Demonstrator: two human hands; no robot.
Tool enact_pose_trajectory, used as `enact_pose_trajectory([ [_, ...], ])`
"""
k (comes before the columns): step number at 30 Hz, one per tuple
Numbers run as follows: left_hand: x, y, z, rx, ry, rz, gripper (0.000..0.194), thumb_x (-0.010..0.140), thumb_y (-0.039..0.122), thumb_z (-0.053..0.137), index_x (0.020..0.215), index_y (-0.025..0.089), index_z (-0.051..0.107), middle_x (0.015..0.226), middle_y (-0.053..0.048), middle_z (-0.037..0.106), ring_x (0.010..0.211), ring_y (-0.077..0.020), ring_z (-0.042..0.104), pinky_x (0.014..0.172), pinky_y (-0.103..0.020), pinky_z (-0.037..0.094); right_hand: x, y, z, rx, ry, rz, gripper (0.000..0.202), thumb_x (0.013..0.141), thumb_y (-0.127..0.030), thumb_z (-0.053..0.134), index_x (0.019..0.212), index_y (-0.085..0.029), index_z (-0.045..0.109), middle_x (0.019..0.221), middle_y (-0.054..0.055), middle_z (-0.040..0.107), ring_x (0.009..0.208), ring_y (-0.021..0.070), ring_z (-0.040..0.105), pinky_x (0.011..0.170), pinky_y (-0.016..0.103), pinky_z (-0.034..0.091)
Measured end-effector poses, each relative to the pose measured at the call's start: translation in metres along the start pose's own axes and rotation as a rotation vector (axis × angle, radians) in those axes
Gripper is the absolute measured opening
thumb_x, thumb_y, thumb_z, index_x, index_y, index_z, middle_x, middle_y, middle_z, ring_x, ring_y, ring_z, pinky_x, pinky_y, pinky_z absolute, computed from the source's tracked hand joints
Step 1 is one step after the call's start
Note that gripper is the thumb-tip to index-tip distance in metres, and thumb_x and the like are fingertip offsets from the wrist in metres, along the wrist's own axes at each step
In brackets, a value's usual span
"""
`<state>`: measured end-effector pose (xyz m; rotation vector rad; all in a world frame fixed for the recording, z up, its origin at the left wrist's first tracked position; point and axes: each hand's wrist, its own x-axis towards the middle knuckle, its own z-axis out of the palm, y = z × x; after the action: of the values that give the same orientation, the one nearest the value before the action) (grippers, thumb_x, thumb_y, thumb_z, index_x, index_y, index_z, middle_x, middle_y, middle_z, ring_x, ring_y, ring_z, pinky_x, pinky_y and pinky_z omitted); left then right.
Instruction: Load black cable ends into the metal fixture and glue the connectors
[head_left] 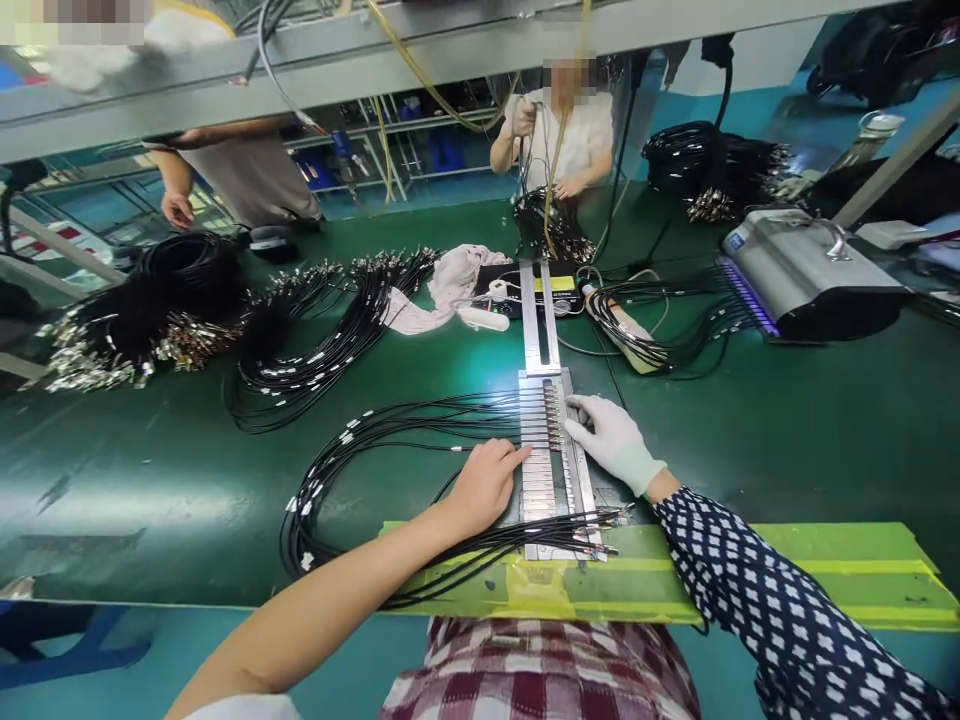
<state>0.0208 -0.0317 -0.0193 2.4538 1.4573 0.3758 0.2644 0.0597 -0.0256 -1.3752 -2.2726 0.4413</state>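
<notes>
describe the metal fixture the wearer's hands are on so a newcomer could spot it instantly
On the green bench, look at the near edge's middle, just above the yellow-green taped strip. The metal fixture is a slotted silver plate running away from the wearer, between the bare left hand and gloved right hand. Unlike the loose cable bundles, black cables lie in its slots in a tidy row.

The scene is viewed from a single head-worn camera, aimed forward and down across the green table. The near edge is seen close below; the far side, where other people stand, is seen at distance.
</notes>
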Motion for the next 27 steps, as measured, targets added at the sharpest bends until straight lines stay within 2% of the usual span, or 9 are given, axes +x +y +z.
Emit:
enact_pose_trajectory([
  [3,0.000,0.010,-0.010,0.002,0.002,-0.042,0.041,0.097,0.013,0.034,0.132,0.018,0.055,0.106,-0.009,0.062,0.098,-0.0226,0.054,0.082,-0.036,0.044,0.007,-0.002,0.004,-0.045,0.002,-0.010,0.043,0.092,-0.043,0.057,0.130,-0.023,0.059,0.102,0.007,0.070,0.091,0.0253,0.061,0.078,0.035,0.044],
  [5,-0.009,0.023,-0.018,0.012,0.001,-0.066,0.040,0.099,0.020,0.038,0.137,0.019,0.050,0.111,-0.009,0.063,0.101,-0.0236,0.054,0.085,-0.038,0.044,0.012,-0.005,0.006,-0.067,0.008,-0.009,0.045,0.093,-0.042,0.056,0.133,-0.022,0.058,0.103,0.008,0.071,0.091,0.0264,0.061,0.078,0.036,0.043],
  [8,-0.038,0.044,-0.021,0.026,-0.027,-0.067,0.047,0.099,0.034,0.045,0.143,0.017,0.040,0.123,-0.011,0.061,0.104,-0.0258,0.054,0.089,-0.042,0.044,0.015,-0.009,0.008,-0.077,0.018,-0.005,0.037,0.097,-0.035,0.047,0.130,-0.024,0.062,0.099,0.008,0.071,0.089,0.0254,0.060,0.076,0.036,0.042],
  [10,-0.062,0.053,-0.015,0.068,-0.038,-0.065,0.052,0.096,0.044,0.051,0.140,0.016,0.043,0.124,-0.012,0.061,0.103,-0.0276,0.055,0.087,-0.043,0.044,0.014,-0.012,0.009,-0.074,0.021,-0.002,0.035,0.099,-0.032,0.043,0.127,-0.026,0.064,0.098,0.008,0.070,0.090,0.0246,0.059,0.076,0.035,0.041],
  [12,-0.081,0.053,-0.007,0.149,0.000,-0.069,0.056,0.093,0.049,0.055,0.136,0.014,0.047,0.120,-0.014,0.062,0.100,-0.0291,0.056,0.085,-0.044,0.044,0.012,-0.014,0.009,-0.069,0.023,0.008,0.036,0.099,-0.030,0.043,0.127,-0.027,0.064,0.099,0.008,0.069,0.091,0.0246,0.059,0.076,0.035,0.041],
  [16,-0.097,0.037,0.007,0.250,0.083,-0.035,0.039,0.095,0.043,0.054,0.122,0.014,0.056,0.107,-0.013,0.064,0.091,-0.0277,0.057,0.079,-0.041,0.045,0.016,-0.015,0.009,-0.050,0.039,0.044,0.036,0.099,-0.028,0.043,0.129,-0.028,0.063,0.098,0.008,0.069,0.091,0.0252,0.058,0.077,0.036,0.040],
  [20,-0.088,0.013,0.011,0.277,0.105,0.050,0.023,0.098,0.032,0.049,0.111,0.015,0.058,0.092,-0.009,0.062,0.082,-0.0238,0.057,0.073,-0.036,0.045,0.030,-0.006,0.005,0.011,0.056,0.081,0.036,0.098,-0.030,0.045,0.130,-0.025,0.062,0.100,0.009,0.069,0.092,0.0256,0.058,0.079,0.036,0.042],
  [23,-0.073,-0.013,0.003,0.310,0.092,0.201,0.020,0.100,0.029,0.045,0.105,0.015,0.059,0.084,-0.006,0.061,0.076,-0.0214,0.057,0.069,-0.033,0.045,0.032,0.006,-0.002,0.099,0.020,0.081,0.044,0.096,-0.037,0.051,0.137,-0.021,0.053,0.093,0.005,0.069,0.087,0.0238,0.061,0.077,0.035,0.045],
  [27,-0.048,-0.060,-0.024,0.312,0.005,0.437,0.025,0.102,0.031,0.040,0.096,0.016,0.059,0.076,-0.004,0.058,0.070,-0.0175,0.056,0.064,-0.029,0.043,0.016,0.018,-0.014,0.229,-0.002,0.088,0.052,0.099,-0.044,0.046,0.144,-0.019,0.040,0.089,0.002,0.066,0.079,0.0191,0.064,0.073,0.032,0.051],
])
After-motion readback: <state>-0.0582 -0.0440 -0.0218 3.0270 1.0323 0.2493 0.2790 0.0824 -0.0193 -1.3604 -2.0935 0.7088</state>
